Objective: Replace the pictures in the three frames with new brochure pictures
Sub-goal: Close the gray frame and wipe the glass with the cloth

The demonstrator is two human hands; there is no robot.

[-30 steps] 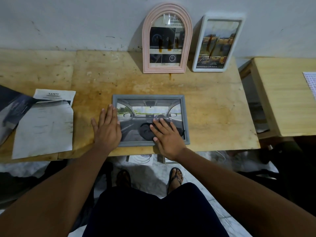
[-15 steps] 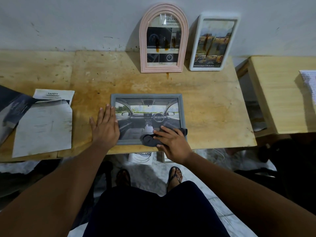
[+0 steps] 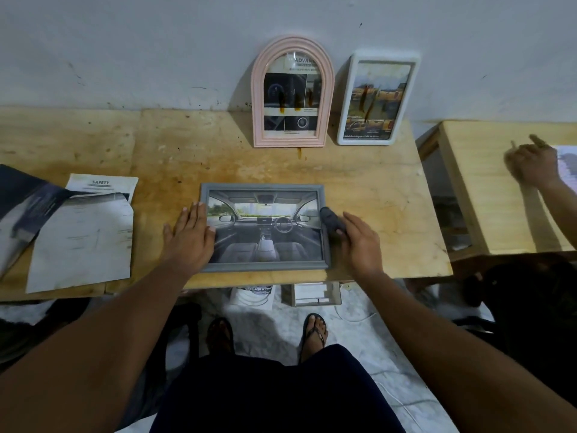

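Grey frame [image 3: 264, 228] lies flat under the open left hand [image 3: 189, 237]; right hand [image 3: 359, 242] pinches a dark cloth [image 3: 332, 222].

A flat frame [image 3: 264, 228] lies on the surface [image 3: 374, 189] between the two hands: left fingers [image 3: 195, 215] overlap its left edge, right fingers [image 3: 351, 221] sit just beside its right edge, touching a cloth [image 3: 332, 221] there. Beyond the fingertips an arched frame [image 3: 293, 92] and an upright frame [image 3: 376, 98] lean on the wall; papers [image 3: 81, 235] lie well left
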